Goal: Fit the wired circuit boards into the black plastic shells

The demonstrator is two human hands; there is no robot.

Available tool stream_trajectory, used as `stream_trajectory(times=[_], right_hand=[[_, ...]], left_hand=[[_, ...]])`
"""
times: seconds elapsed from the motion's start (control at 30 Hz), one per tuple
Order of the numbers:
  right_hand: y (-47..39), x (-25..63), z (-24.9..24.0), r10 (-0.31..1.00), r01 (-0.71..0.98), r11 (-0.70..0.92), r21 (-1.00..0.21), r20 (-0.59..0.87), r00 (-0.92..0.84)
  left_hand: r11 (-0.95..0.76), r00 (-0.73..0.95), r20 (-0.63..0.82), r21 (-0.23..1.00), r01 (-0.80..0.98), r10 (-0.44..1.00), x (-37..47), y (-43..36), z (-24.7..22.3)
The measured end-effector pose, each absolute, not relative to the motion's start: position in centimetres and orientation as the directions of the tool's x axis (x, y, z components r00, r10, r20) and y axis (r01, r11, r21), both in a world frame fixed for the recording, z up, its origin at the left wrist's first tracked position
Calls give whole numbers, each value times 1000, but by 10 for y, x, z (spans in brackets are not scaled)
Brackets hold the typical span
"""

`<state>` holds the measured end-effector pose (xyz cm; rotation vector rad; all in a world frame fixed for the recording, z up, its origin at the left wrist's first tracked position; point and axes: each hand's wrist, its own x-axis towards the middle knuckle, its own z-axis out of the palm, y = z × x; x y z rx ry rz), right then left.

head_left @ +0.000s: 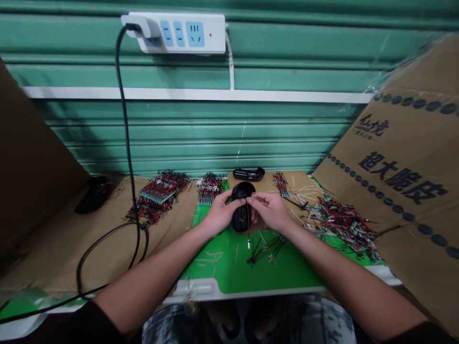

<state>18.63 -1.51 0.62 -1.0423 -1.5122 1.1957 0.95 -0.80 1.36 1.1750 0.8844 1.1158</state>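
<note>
A black oval plastic shell (239, 222) stands in front of me over the green board, with a thin red and black wire (248, 224) hanging down its face to a small white connector (248, 244). My left hand (220, 213) is closed round the shell's left side, its thumb laid across the front. From the right, my right hand (269, 210) pinches the wire near the shell's upper middle, and its fingertips meet my left thumb. Whatever small part sits between those fingertips is hidden. Several loose short wires (267, 249) lie just below my hands.
Wired circuit boards (158, 188) are piled at left, with more boards (211, 188) behind my left hand. A wire heap (347, 222) lies right. Another black shell (248, 174) rests behind. A black cable (125, 119) hangs from the power strip (179, 33). Cardboard (401, 191) walls the right side.
</note>
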Motion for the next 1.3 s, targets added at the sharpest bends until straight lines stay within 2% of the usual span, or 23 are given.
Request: stream_trajectory(times=[0.1,0.23,0.37,0.47,0.53,0.6,0.67,0.73,0.83,1.0,1.13,1.3], right_hand=[[-15,190,4,947,221,287,-932,242,-210],[-21,196,10,811,385,583,-715,490,-319],[-29,198,19,643,355,761,-544,551,-532],[-34,195,21,558,263,822,-504,627,-543],[-35,193,21,582,248,810,-532,674,-454],[-33,194,21,683,254,730,-634,666,-301],[-28,196,22,805,170,593,-787,576,-142],[-22,200,24,875,23,483,-875,481,-55],[-14,205,30,907,-98,415,-905,420,-33],[-13,204,35,953,-145,274,-951,288,-89],[-15,199,32,957,-95,252,-963,263,-121],[-14,200,29,955,33,286,-958,282,-88]], left_hand=[[65,139,-34,972,-224,990,11,-5,10],[192,33,-191,930,-314,981,10,2,6],[187,-8,-202,920,-345,979,10,4,7],[208,16,-218,905,-371,976,10,2,10],[230,53,-228,890,-393,972,9,1,11],[247,93,-229,879,-409,969,8,-1,12],[241,134,-203,884,-401,970,7,-1,12],[222,184,-164,906,-361,969,6,-2,11],[175,249,-112,953,-248,962,8,-4,9],[48,330,-20,996,-78,944,12,-10,7],[12,441,13,998,-54,898,14,-14,8],[-14,441,27,999,-34,897,14,-14,8]])
